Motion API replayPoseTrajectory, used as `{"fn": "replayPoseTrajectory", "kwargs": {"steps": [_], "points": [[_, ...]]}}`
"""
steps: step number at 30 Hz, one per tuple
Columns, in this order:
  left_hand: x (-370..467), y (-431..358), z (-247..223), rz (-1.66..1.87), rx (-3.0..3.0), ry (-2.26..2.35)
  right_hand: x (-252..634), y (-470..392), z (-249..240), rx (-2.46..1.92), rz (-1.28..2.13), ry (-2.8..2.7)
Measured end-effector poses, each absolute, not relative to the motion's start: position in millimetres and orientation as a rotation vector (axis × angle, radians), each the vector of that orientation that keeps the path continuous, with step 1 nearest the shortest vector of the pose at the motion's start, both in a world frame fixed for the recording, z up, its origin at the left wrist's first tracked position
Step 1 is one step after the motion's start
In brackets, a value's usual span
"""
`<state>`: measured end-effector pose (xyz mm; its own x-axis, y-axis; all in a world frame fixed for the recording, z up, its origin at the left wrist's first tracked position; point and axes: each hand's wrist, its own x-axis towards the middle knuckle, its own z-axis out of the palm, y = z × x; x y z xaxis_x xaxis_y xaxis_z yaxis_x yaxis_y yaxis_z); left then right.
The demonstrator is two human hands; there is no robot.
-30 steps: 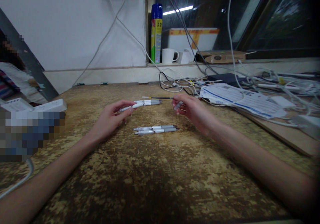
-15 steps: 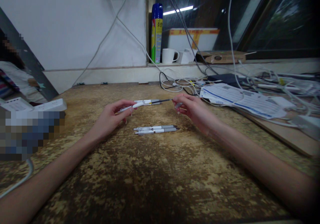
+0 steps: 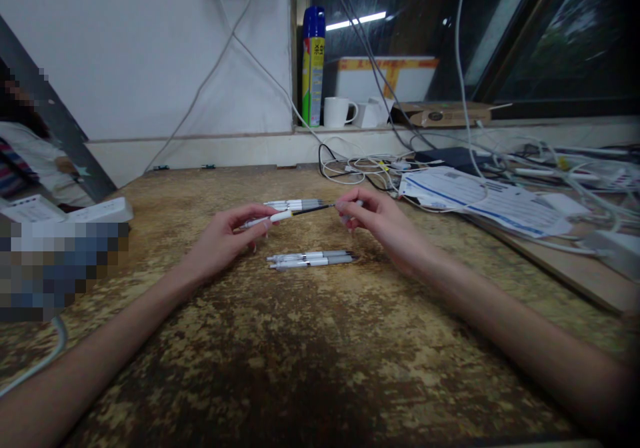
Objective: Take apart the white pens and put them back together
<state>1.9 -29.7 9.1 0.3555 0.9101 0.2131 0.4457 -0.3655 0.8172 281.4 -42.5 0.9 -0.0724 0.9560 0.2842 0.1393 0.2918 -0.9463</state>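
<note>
My left hand [image 3: 233, 238] pinches a white pen barrel [image 3: 281, 216] between thumb and fingers. Out of its right end runs a thin dark pen refill [image 3: 313, 209]. My right hand [image 3: 367, 209] has its fingertips closed on the refill's tip, and a small greyish piece, perhaps the pen's grip section, also shows among those fingers. Behind the barrel lie white-and-grey pens [image 3: 300, 204], partly hidden by my left hand. Closer to me, two more white pens with grey grips [image 3: 310, 259] lie side by side on the worn wooden table [image 3: 300, 355].
Tangled cables [image 3: 357, 168] and a printed paper sheet [image 3: 480, 198] cover the right back. A power strip [image 3: 100, 211] sits at the left edge. On the sill stand a spray can [image 3: 314, 68] and a white mug [image 3: 339, 111]. Another person's sleeve [image 3: 35, 155] shows far left.
My right hand has moved slightly left, towards the left hand. Less of the refill now shows between the barrel and my right fingertips. The pens on the table have not moved.
</note>
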Motion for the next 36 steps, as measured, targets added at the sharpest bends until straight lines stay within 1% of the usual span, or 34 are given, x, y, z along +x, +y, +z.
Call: {"fn": "replayPoseTrajectory", "kwargs": {"steps": [4, 10, 13, 20, 25, 36], "points": [[4.0, -32.7, 10.2, 0.845, 1.988, 1.152, 276.8, -44.5, -1.6, -1.079, 0.867, -1.625], [5.8, -35.3, 10.9, 0.818, 2.021, 1.09, 266.4, -50.7, -9.5, -1.039, 1.02, -1.699], [5.6, -35.3, 10.8, 0.831, 2.027, 1.09, 265.3, -49.5, -12.3, -1.024, 1.032, -1.709], [4.3, -32.1, 9.7, 0.864, 2.024, 1.153, 268.7, -40.7, -14.1, -1.144, 1.02, -1.479], [3.6, -31.7, 9.1, 0.893, 1.981, 1.193, 272.7, -37.2, -14.2, -1.017, 0.947, -1.318], [7.7, -36.2, 12.6, 0.863, 1.966, 1.198, 268.0, -44.8, -9.3, -1.001, 0.952, -1.437]]}}
